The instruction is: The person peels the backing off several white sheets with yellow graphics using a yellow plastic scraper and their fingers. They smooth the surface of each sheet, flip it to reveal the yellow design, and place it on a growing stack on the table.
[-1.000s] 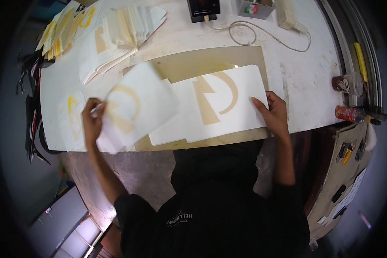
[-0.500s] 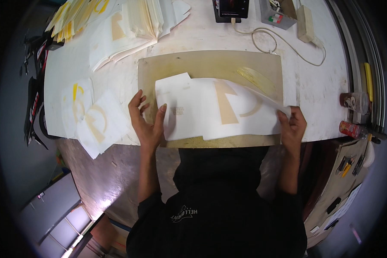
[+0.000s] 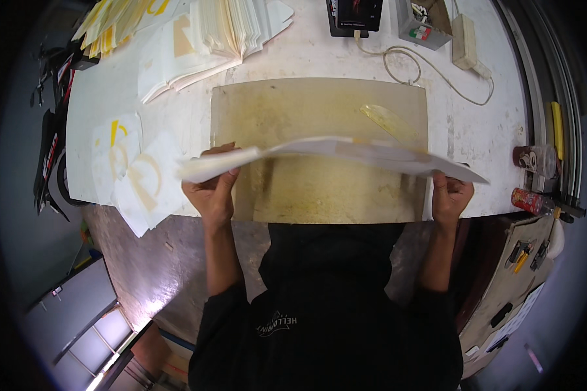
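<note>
A white paper sheet (image 3: pixel 346 148) with tan print is held up between my hands, bowed upward and seen almost edge-on. My left hand (image 3: pixel 212 186) pinches its left end, thumb in front and fingers behind. At the other end my right hand (image 3: pixel 451 195) grips the sheet's lower edge, and the right corner sticks out past it. Beneath lies a translucent, yellow-stained board (image 3: pixel 319 195) along the table's front edge. A crumpled yellowish strip (image 3: pixel 386 122) rests on the board's right part. The sheet's printed face is mostly hidden.
Loose printed sheets (image 3: pixel 135 176) overhang the front edge at left. Stacked folded papers (image 3: pixel 222 39) stand at the back left. At the back are a phone (image 3: pixel 357 13), a grey box (image 3: pixel 424 29) and a power strip (image 3: pixel 464 42) with a cable. A plastic cup (image 3: pixel 535 159) and a red bottle (image 3: pixel 530 200) stand at right.
The sheet has been lifted off the board and tilted nearly edge-on. My left hand has moved slightly left and closed on its end; my right hand, still gripping, has shifted slightly right.
</note>
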A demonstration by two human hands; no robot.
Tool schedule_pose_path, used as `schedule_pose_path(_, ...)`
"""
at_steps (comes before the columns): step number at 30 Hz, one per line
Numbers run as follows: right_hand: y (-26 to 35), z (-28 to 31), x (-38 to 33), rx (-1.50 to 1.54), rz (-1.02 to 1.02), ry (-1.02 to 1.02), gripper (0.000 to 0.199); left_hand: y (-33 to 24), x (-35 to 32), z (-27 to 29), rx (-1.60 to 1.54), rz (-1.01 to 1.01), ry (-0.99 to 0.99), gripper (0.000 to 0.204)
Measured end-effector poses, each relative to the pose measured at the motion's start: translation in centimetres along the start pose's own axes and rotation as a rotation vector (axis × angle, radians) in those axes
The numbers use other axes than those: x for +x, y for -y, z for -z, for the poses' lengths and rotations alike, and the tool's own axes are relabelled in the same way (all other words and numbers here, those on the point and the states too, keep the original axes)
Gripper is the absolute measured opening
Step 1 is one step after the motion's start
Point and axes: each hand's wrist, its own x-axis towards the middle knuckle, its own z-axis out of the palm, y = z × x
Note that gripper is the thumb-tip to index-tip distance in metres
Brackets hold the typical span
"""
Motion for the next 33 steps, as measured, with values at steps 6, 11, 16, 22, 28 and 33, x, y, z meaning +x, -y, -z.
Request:
schedule_pose_path(6,-0.2,-1.9,0.8,0.081,0.051,0.121,0.022,1.5,-1.7,-1.2,-0.036,0.149,0.069,0.026)
schedule_pose_path(11,1.6,-1.7,0.1,-0.041,-0.114,0.028,0.015,-0.1,-2.0,-1.7,0.023,0.054,-0.103,0.024)
schedule_pose_path(16,1.1,-1.7,0.2,-0.037,-0.034,0.157,0.014,0.8,-2.3,-1.9,-0.037,0.044,0.075,0.013)
schedule_pose_path(22,1.4,-1.6,-0.8,-0.042,-0.028,0.078,0.017,0.0,-2.6,-2.3,-0.021,-0.059,-0.013,0.013)
schedule_pose_path(28,-0.1,-1.6,-1.8,-0.047,-0.163,0.039,0.016,1.7,-3.1,-1.7,0.010,-0.066,0.020,0.015)
schedule_pose_path(33,1.6,-2.4,-1.5,-0.032,-0.088,0.086,0.014,0.5,-2.7,-1.9,0.024,-0.145,-0.043,0.008)
